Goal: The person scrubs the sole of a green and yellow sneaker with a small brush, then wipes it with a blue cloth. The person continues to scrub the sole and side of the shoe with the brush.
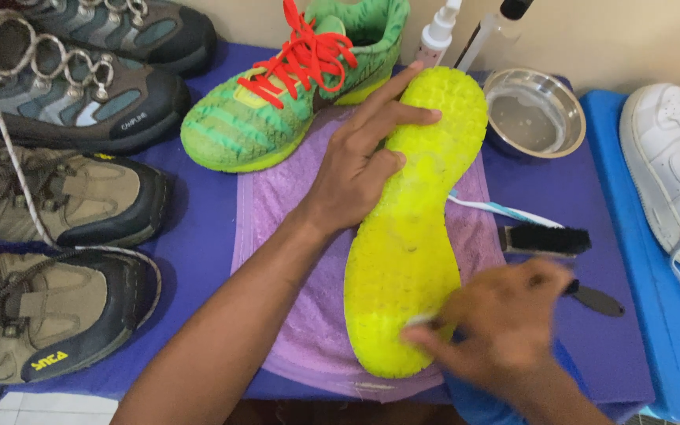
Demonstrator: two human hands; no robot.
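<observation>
A shoe lies upside down on a purple towel point(277, 236), its bright yellow sole point(411, 228) facing up. My left hand point(360, 161) rests on the sole's left edge near the toe, fingers spread flat against it. My right hand point(497, 319) is blurred at the heel end and pinches a small pale thing against the sole; what it is cannot be made out. The matching green shoe point(293, 86) with red laces stands upright behind the towel.
Grey and tan hiking shoes point(57, 197) line the left side. A steel bowl point(535, 110) and two bottles point(440, 31) stand at the back. A toothbrush point(505, 209) and a black brush point(546, 240) lie right of the sole. A white sneaker point(674, 165) sits on a blue surface.
</observation>
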